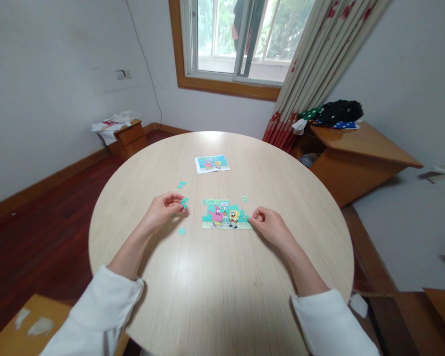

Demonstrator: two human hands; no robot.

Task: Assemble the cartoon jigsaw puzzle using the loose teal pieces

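A partly assembled jigsaw puzzle (218, 217) with cartoon figures on a teal ground lies flat on the round table, its upper right edge ragged. My left hand (165, 210) is closed, pinching a teal puzzle piece (184, 201) to the left of the puzzle. Closed at the puzzle's right edge, my right hand (270, 223) has its fingertips on a teal piece (247, 218) there; whether that piece is locked in, I cannot tell. Loose pieces lie above my left hand (182, 185), below it (181, 231), and above the puzzle's right side (244, 199).
A printed reference picture (212, 163) lies farther back on the pale wooden table (207, 287). Beyond it are a window (241, 44) and a curtain (311, 64). Clothes (337, 112) lie on a tilted wooden cabinet (359, 148) at right. A small wooden stand (131, 141) is at left.
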